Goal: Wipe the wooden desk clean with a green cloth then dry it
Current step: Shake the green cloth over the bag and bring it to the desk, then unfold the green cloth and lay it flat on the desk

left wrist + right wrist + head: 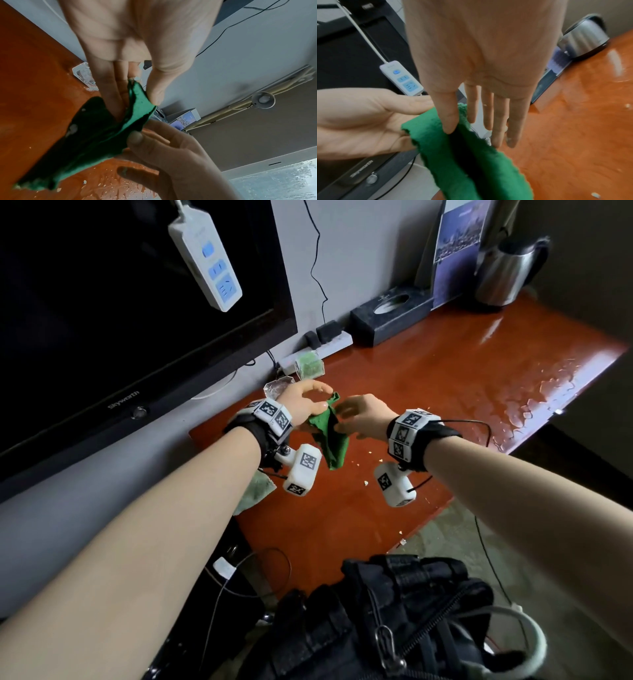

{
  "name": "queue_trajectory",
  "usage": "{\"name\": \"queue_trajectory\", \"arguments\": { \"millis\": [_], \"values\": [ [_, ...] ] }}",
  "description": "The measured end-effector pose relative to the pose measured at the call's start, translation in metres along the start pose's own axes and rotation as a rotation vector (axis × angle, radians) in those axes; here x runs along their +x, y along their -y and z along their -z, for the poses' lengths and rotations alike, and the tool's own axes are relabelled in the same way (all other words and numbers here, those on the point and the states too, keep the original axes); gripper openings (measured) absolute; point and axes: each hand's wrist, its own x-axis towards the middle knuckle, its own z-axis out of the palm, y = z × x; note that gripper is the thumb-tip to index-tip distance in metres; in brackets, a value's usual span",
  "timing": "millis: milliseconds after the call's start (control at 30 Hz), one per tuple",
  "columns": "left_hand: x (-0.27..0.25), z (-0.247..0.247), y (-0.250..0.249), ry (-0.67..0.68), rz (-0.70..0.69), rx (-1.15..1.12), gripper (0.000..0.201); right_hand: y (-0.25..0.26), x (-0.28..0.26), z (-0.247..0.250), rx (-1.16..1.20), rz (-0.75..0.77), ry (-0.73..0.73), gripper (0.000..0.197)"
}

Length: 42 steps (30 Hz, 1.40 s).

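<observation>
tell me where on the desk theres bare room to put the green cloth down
Widest bare patch: mid-desk, between the tissue box and the wet front edge. Crowded along the wall: power strip, glass ashtray. Crumbs dot the near stretch.

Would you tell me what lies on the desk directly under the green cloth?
The green cloth hangs above bare red-brown desk scattered with pale crumbs; what lies right behind its hanging folds is hidden.

The green cloth [330,436] hangs crumpled and folded lengthwise above the tabletop [428,378], held up at its top edge. The tabletop is glossy reddish-brown wood, wet along its far right side, with pale crumbs scattered near its front edge.
</observation>
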Motion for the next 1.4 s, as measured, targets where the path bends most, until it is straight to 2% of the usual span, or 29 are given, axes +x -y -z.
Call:
{"name": "queue_trajectory", "arguments": {
  "millis": [100, 200, 333, 467, 600, 700, 800, 933, 1033, 1133, 1267, 1400],
  "values": [
    [0.001, -0.001, -0.007, 0.038, -0.014, 0.028, 0.035, 0.005, 0.01, -0.002, -0.153, 0.013, 0.0, 0.04],
    [-0.001, -0.003, -0.012, 0.063, -0.009, 0.135, 0.036, 0.0, 0.015, -0.002, -0.27, 0.017, -0.044, 0.031],
    [-0.002, -0.01, -0.02, 0.046, 0.099, 0.31, 0.028, -0.002, 0.015, 0.01, -0.224, 0.08, -0.113, 0.021],
    [-0.006, -0.016, -0.022, 0.121, 0.137, 0.449, 0.026, 0.012, 0.009, 0.027, -0.146, 0.182, -0.172, 0.019],
    [-0.002, -0.01, -0.028, -0.042, 0.075, 0.541, 0.026, 0.028, 0.005, 0.041, -0.168, 0.258, -0.229, 0.017],
    [0.0, -0.001, -0.04, -0.141, 0.041, 0.578, 0.014, 0.036, 0.005, 0.054, -0.188, 0.293, -0.293, 0.022],
    [0.0, 0.008, -0.049, -0.205, -0.023, 0.573, 0.018, 0.04, 0.006, 0.07, -0.247, 0.286, -0.336, 0.024],
    [-0.002, 0.024, -0.054, -0.292, -0.092, 0.576, 0.02, 0.033, 0.004, 0.078, -0.493, 0.278, -0.239, 0.031],
    [-0.006, 0.029, -0.052, -0.315, -0.123, 0.584, 0.03, 0.022, 0.003, 0.075, -0.702, 0.266, -0.135, 0.023],
    [-0.008, 0.027, -0.045, -0.336, -0.115, 0.611, 0.037, 0.01, 0.003, 0.074, -0.854, 0.191, -0.109, 0.019],
    [-0.009, 0.031, -0.037, -0.368, -0.119, 0.562, 0.02, 0.005, 0.004, 0.083, -0.852, 0.15, -0.19, 0.02],
    [-0.009, 0.038, -0.038, -0.457, -0.111, 0.55, 0.018, 0.008, 0.007, 0.092, -0.739, 0.158, -0.293, 0.023]
  ]
}}
